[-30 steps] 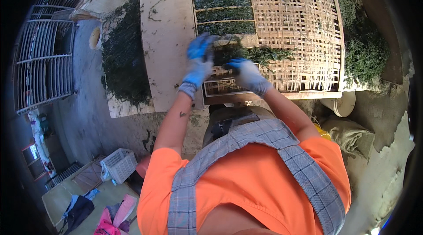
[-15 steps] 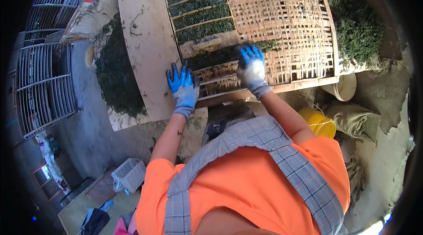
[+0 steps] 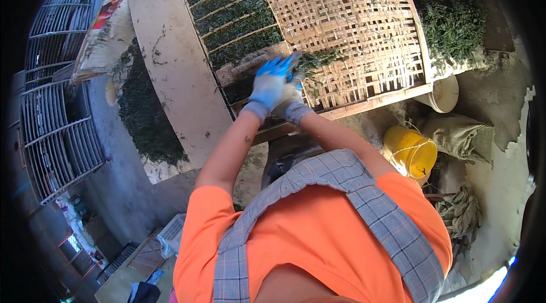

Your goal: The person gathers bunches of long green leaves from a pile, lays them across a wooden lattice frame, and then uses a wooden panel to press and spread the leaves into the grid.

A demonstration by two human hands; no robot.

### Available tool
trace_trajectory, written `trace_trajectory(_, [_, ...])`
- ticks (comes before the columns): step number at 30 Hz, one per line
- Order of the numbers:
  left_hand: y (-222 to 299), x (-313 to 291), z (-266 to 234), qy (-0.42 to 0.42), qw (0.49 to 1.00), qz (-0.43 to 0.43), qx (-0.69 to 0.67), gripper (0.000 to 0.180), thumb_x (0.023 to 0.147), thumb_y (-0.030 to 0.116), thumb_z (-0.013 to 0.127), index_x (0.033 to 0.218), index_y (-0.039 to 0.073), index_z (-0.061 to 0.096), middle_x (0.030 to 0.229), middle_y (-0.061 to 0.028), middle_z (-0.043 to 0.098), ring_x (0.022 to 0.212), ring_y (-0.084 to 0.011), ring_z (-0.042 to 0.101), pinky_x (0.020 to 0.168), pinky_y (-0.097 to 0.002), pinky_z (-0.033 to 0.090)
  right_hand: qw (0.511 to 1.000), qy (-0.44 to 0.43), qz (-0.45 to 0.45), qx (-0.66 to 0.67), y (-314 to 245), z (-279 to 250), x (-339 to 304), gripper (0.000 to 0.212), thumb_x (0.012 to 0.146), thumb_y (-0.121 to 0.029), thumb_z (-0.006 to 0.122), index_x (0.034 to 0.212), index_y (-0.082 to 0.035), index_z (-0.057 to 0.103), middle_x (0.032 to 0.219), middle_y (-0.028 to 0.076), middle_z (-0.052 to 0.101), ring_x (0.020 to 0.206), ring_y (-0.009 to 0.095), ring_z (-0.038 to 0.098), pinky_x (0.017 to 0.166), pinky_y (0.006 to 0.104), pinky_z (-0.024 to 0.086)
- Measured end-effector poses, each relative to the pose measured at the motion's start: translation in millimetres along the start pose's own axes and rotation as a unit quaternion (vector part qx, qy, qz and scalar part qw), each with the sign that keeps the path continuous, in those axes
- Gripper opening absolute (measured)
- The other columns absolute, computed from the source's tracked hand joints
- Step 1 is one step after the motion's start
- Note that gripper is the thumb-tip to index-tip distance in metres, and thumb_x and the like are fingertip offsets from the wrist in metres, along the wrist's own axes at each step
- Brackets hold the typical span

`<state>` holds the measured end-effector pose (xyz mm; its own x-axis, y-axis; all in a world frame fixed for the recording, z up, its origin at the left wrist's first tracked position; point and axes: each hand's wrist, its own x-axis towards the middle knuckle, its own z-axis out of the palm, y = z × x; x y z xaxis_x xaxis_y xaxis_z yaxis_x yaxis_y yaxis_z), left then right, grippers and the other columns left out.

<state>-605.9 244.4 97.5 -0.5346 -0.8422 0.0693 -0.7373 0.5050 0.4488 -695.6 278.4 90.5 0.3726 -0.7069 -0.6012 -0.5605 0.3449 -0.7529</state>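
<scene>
Both my hands wear grey-white gloves with blue fingers. My left hand (image 3: 268,84) lies across my right hand (image 3: 292,97), over the near end of a slatted wooden frame (image 3: 232,37). Motion smears the fingers, so whether they hold anything is unclear. Dark green shredded plant matter fills the frame's slots. Just beyond my left hand, a wooden strip (image 3: 250,63) crosses the frame. A woven bamboo tray (image 3: 347,24) extends under and right of the frame. Some loose green shreds (image 3: 321,59) sit on its weave, right of my hands.
A pale board (image 3: 170,70) borders the frame on the left, with a dark green heap (image 3: 147,107) beyond. More greens (image 3: 455,27) are piled at the far right. A yellow bucket (image 3: 410,151), a white bucket (image 3: 442,95) and a sack (image 3: 459,135) stand right. Slatted racks (image 3: 60,138) are at left.
My left hand has moved right, from the frame's left edge onto my right hand. The right hand has shifted left, off the woven tray's near part. The whole view has shifted slightly.
</scene>
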Motion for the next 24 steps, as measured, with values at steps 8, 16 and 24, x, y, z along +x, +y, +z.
trace_trajectory(8, [24.4, 34.7, 53.4, -0.255, 0.953, -0.033, 0.161, 0.057, 0.079, 0.015, 0.064, 0.135, 0.01, 0.051, 0.123, -0.0141, 0.062, 0.118, -0.0297, 0.057, 0.108, -0.0419, 0.04, 1.0, 0.0, 0.012, -0.015, 24.1, 10.9, 14.3, 0.06, 0.081, -0.038, 0.063, 0.128, -0.002, 0.052, 0.139, 0.022, 0.045, 0.132, 0.04, 0.04, 0.11, 0.0541, 0.029])
trace_trajectory(16, [-57.1, -57.1, 13.6, 0.064, 0.925, -0.359, 0.108, 0.048, 0.085, 0.03, 0.06, 0.129, 0.013, 0.057, 0.125, -0.0192, 0.06, 0.115, -0.0378, 0.057, 0.098, -0.0478, 0.044, 0.92, 0.225, -0.063, -0.313, 52.7, 49.1, 38.2, 0.078, 0.076, -0.043, 0.069, 0.138, -0.003, 0.045, 0.138, 0.021, 0.047, 0.132, 0.039, 0.04, 0.111, 0.0513, 0.028])
trace_trajectory(24, [-72.6, -91.0, 37.3, 0.043, 0.95, -0.12, -0.286, 0.047, 0.082, 0.01, 0.063, 0.128, 0.01, 0.059, 0.124, -0.0074, 0.062, 0.115, -0.0256, 0.057, 0.105, -0.0396, 0.042, 0.866, 0.282, -0.183, -0.369, 3.0, 46.3, 2.8, 0.033, 0.077, -0.026, 0.068, 0.103, -0.006, 0.068, 0.1, 0.017, 0.07, 0.096, 0.033, 0.067, 0.084, 0.0412, 0.054])
